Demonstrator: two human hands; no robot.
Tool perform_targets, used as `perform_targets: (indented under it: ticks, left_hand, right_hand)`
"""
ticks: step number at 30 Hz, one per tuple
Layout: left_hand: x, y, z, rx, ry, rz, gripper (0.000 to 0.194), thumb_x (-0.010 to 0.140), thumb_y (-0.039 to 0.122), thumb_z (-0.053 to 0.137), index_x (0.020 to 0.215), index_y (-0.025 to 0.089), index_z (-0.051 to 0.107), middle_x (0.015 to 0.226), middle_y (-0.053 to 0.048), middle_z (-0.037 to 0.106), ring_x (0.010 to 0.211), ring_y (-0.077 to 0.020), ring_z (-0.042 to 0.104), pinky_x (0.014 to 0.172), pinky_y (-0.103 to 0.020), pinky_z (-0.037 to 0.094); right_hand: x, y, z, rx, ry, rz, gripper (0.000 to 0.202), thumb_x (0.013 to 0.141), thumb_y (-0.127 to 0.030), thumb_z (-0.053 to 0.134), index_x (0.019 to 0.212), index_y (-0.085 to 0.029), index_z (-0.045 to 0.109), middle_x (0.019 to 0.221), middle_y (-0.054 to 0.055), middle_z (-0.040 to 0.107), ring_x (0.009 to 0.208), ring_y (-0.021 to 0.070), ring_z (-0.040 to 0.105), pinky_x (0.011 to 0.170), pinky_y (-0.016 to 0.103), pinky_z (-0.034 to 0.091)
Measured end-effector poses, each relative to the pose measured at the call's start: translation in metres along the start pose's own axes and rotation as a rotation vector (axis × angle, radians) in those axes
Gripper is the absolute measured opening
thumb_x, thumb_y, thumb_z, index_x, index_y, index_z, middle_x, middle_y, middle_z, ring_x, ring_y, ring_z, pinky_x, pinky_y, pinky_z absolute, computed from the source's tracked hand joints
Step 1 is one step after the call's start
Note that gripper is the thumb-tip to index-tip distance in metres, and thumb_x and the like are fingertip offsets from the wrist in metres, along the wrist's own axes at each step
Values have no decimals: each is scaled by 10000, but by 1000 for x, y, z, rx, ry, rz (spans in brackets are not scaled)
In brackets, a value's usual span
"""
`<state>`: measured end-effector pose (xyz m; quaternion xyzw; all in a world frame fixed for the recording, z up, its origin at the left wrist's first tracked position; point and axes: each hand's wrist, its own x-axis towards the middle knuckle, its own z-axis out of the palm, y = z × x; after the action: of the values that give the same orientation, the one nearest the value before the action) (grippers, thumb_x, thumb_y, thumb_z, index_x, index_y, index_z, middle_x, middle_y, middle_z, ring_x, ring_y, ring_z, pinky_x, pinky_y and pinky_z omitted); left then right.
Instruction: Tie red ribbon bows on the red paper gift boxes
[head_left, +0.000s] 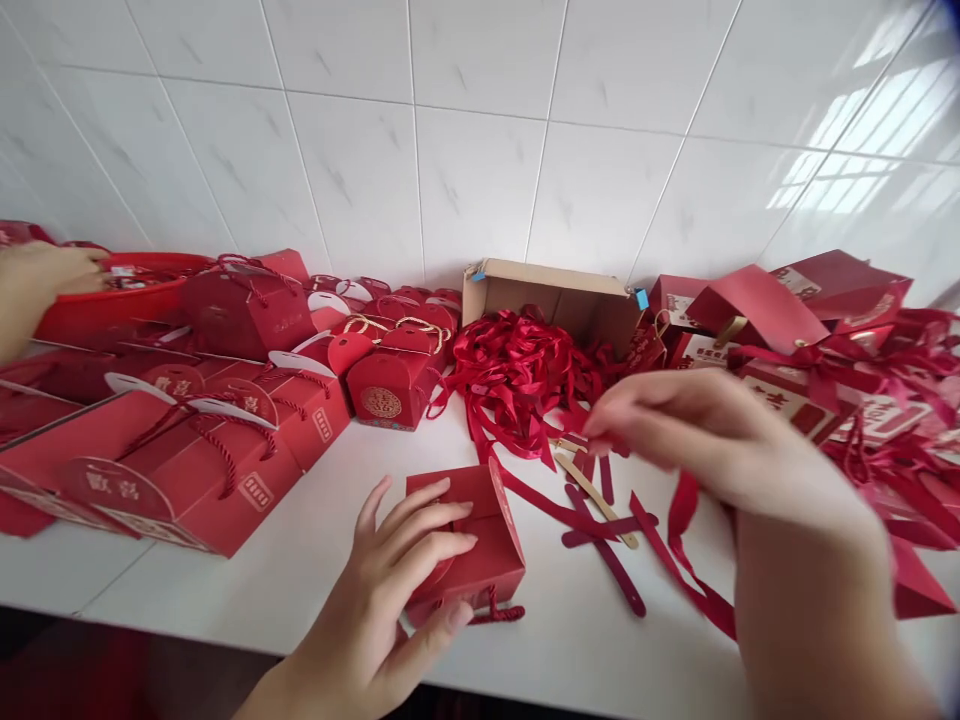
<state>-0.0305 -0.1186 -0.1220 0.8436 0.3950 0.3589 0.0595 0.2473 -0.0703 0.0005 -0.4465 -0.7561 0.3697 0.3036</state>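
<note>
Red box sits on the near side of the white tabletop, my left hand spread across its top. My right hand is above the loose strips, fingertips bunched, honestly can't tell if they're pinching anything. Ribbon heap is farther back, by an open carton.

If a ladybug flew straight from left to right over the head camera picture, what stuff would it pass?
Red basin → left hand → heap of shiny red ribbons → right hand.
</note>
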Motion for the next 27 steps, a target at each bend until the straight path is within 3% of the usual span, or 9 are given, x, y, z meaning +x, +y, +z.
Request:
perform_targets:
  ticks: [4,6,9,13,17,21,27]
  left_hand:
    - [3,9,-3,52,-26,-81,325,890,267,475,1212,298,507,1238,-31,639,1252,-259,505,1146,-479,111]
    - [6,12,-4,86,-38,-113,355,903,266,459,1257,300,469,1248,-41,631,1247,-266,506,1135,-479,131]
    - [13,13,-7,154,-92,-96,385,880,268,510,1260,290,449,1245,-55,624,1222,-279,517,1107,-470,184]
    - [22,14,-10,201,-94,-56,464,814,288,609,1242,256,433,1199,-78,632,1120,-285,567,1070,-474,246]
    - [30,19,-12,149,-76,-90,388,816,290,588,1181,251,463,1141,-64,654,1036,-271,601,1049,-472,285]
    - [37,22,-13,134,-70,-122,316,828,269,575,1134,258,497,1106,-38,669,997,-256,611,1024,-459,326]
    - [50,25,-12,154,-13,-133,193,861,221,536,1049,260,555,942,-14,686,852,-225,622,967,-451,389]
  right_hand:
    - [27,6,20,7,-347,-1,255,879,-327,573,738,-145,684,652,-4,619,523,76,465,480,204,346]
    - [34,10,23,3,-399,-8,262,893,-291,537,740,-136,685,645,-7,619,502,61,432,485,192,344]
    - [35,14,22,-6,-396,2,263,899,-280,518,746,-140,679,580,-36,558,446,45,347,448,185,301]
    - [33,19,20,-10,-386,-44,269,904,-307,513,756,-146,670,602,-35,556,463,53,349,443,193,290]
    - [33,23,25,-45,-404,-49,290,909,-327,499,760,-151,675,536,-45,460,467,70,333,436,210,269]
    - [33,22,30,-14,-405,-67,269,903,-288,498,712,-159,636,579,-37,511,503,71,383,474,204,308]
    - [35,20,36,49,-383,-71,272,895,-300,512,678,-158,595,552,-55,421,501,68,338,468,208,290]
